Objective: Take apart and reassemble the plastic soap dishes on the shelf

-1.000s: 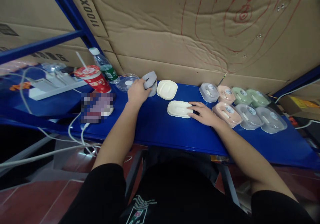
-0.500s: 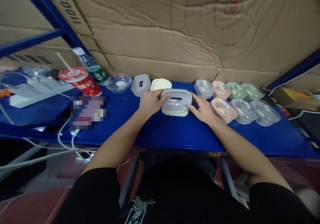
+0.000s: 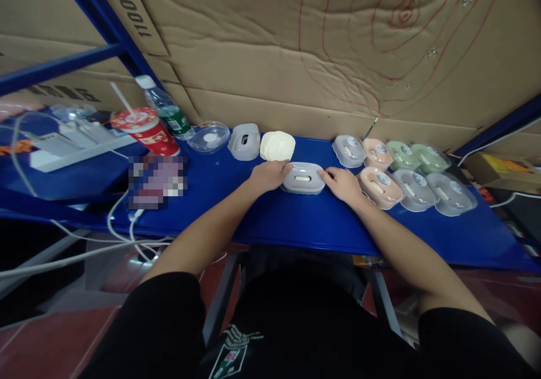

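A grey translucent plastic lid (image 3: 305, 187) with a slot in its top lies level on the blue table. Something cream-coloured shows through the slot. My left hand (image 3: 267, 176) grips the lid's left end, its fingers mostly hidden. At the right end, my right hand (image 3: 343, 184) holds the lid with thumb and fingers. Just behind, a cream oval tray (image 3: 278, 146) stands beside another grey slotted lid (image 3: 244, 143). To the right sit several finished-looking boxes, among them a peach box (image 3: 380, 188), a grey box (image 3: 412, 189) and a green box (image 3: 402, 156), each with a round sticker.
Left on the table (image 3: 270, 221) are a clear plastic lid (image 3: 208, 136), a red cup (image 3: 154, 134) with a straw, a green-labelled bottle (image 3: 174, 120) and a white power strip (image 3: 84, 149) with cables. A cardboard wall (image 3: 245, 57) closes off the back.
Both hands have lowered the grey lid from a tilted position onto the cream tray under it. The lid now lies flat, and the cream rim below it is covered.
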Motion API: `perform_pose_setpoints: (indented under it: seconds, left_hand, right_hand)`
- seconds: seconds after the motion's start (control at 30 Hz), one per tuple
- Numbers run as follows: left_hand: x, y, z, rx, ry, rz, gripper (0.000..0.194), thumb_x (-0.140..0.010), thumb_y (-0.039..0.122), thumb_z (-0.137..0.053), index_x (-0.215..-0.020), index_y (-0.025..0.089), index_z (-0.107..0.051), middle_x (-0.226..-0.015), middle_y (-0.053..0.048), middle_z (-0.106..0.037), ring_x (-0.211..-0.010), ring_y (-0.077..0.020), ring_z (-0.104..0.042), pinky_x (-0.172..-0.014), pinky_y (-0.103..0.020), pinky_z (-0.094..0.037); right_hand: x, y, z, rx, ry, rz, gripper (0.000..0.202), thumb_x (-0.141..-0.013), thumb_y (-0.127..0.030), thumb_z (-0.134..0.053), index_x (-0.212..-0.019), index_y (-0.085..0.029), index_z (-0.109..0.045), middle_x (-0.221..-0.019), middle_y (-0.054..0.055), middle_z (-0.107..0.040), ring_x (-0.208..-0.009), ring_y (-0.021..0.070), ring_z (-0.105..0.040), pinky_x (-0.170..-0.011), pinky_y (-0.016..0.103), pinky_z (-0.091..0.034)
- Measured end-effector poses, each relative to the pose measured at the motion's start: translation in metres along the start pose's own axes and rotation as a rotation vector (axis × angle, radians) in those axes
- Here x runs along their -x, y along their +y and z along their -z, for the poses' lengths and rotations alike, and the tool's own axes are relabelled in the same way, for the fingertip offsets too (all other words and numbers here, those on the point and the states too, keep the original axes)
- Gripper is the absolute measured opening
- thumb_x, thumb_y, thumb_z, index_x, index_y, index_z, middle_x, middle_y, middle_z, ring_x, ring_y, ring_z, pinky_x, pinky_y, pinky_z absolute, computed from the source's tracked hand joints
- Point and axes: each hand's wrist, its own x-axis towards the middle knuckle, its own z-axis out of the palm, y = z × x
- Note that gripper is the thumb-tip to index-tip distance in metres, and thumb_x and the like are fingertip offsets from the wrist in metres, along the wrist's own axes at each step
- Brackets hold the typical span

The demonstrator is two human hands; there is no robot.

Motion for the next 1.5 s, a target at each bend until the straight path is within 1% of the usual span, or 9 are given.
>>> perform_pose_setpoints:
  seconds: [0.13, 0.37, 0.53, 0.73, 0.9, 1.03, 1.23, 1.4, 1.5]
  left_hand:
    - [0.003, 0.007, 0.011, -0.042, -0.081, 0.026, 0.061, -0.112, 0.05, -0.026, -0.151, 0.024, -0.063, -0.139, -0.015, -0.073, -0.129, -0.0369, -0.069, -0.106, -0.051, -0.054]
    - [0.0, 0.005, 0.005, -0.039, -0.143, 0.002, 0.061, -0.113, 0.045, -0.029, -0.167, 0.023, -0.046, -0.16, -0.015, -0.058, -0.146, -0.0356, -0.058, -0.12, -0.052, -0.045]
    - [0.0, -0.005, 0.011, 0.097, 0.059, 0.028, 0.066, -0.109, 0.058, -0.041, -0.163, 0.022, -0.052, -0.142, -0.016, -0.072, -0.134, -0.0367, -0.066, -0.11, -0.048, -0.051]
    - [0.008, -0.08, 0.062, 0.122, 0.701, 0.345, 0.039, -0.108, 0.037, -0.05, -0.133, 0.019, -0.074, -0.133, -0.015, -0.072, -0.13, -0.034, -0.065, -0.11, -0.046, -0.049]
    - [0.012, -0.144, 0.075, 0.139, 0.472, 0.641, 0.015, -0.086, 0.029, -0.079, -0.091, 0.016, -0.073, -0.119, -0.017, -0.07, -0.123, -0.0402, -0.065, -0.107, -0.058, -0.05]
    - [0.008, -0.151, 0.071, 0.155, 0.488, 0.697, 0.015, -0.086, 0.021, -0.078, -0.087, 0.013, -0.066, -0.118, -0.014, -0.07, -0.12, -0.0328, -0.065, -0.111, -0.057, -0.049]
    - [0.009, -0.138, 0.069, 0.229, 0.788, 0.571, 0.02, -0.093, 0.024, -0.075, -0.106, 0.018, -0.061, -0.129, -0.009, -0.061, -0.136, -0.0343, -0.057, -0.115, -0.055, -0.042]
    - [0.008, -0.115, 0.068, 0.17, 1.024, 0.184, 0.021, -0.097, 0.036, -0.07, -0.111, 0.023, -0.062, -0.134, -0.014, -0.066, -0.134, -0.0339, -0.059, -0.109, -0.05, -0.048]
    - [0.011, -0.087, 0.06, 0.138, 0.992, -0.023, 0.033, -0.101, 0.048, -0.064, -0.121, 0.022, -0.065, -0.131, -0.014, -0.07, -0.116, -0.0299, -0.069, -0.097, -0.042, -0.055]
  right_hand:
    - [-0.003, 0.006, -0.006, -0.156, 0.042, 0.035, 0.043, -0.107, -0.055, -0.05, -0.128, -0.028, -0.076, -0.114, 0.004, -0.084, -0.104, 0.0289, -0.077, -0.084, 0.035, -0.053]
    - [-0.01, 0.005, -0.007, -0.102, -0.014, 0.028, 0.042, -0.109, -0.047, -0.047, -0.108, -0.025, -0.083, -0.109, 0.007, -0.085, -0.102, 0.0292, -0.077, -0.083, 0.035, -0.053]
    - [-0.006, 0.007, -0.009, -0.113, 0.015, 0.04, 0.043, -0.11, -0.048, -0.046, -0.117, -0.027, -0.082, -0.12, 0.007, -0.084, -0.112, 0.0308, -0.077, -0.089, 0.037, -0.055]
    - [-0.002, 0.013, -0.009, -0.196, 0.043, 0.078, 0.044, -0.108, -0.055, -0.051, -0.13, -0.027, -0.076, -0.122, 0.008, -0.083, -0.111, 0.0299, -0.077, -0.092, 0.039, -0.056]
    - [0.001, 0.012, -0.005, -0.166, 0.004, 0.099, 0.045, -0.107, -0.059, -0.052, -0.129, -0.027, -0.076, -0.098, 0.005, -0.083, -0.088, 0.0271, -0.076, -0.075, 0.035, -0.052]
    - [0.001, 0.014, -0.003, -0.157, -0.012, 0.113, 0.046, -0.106, -0.059, -0.055, -0.129, -0.026, -0.076, -0.094, 0.005, -0.082, -0.082, 0.0255, -0.074, -0.07, 0.034, -0.048]
    - [0.003, 0.014, -0.003, -0.183, 0.0, 0.136, 0.046, -0.105, -0.058, -0.056, -0.129, -0.024, -0.076, -0.094, 0.006, -0.081, -0.082, 0.0251, -0.073, -0.072, 0.035, -0.049]
    - [0.003, 0.015, -0.002, -0.285, 0.117, 0.157, 0.051, -0.104, -0.056, -0.058, -0.139, -0.021, -0.069, -0.096, 0.006, -0.079, -0.08, 0.0247, -0.071, -0.076, 0.039, -0.054]
    - [0.002, 0.017, -0.001, -0.38, 0.235, 0.207, 0.058, -0.102, -0.059, -0.058, -0.148, -0.022, -0.061, -0.104, 0.007, -0.078, -0.076, 0.023, -0.068, -0.078, 0.041, -0.057]
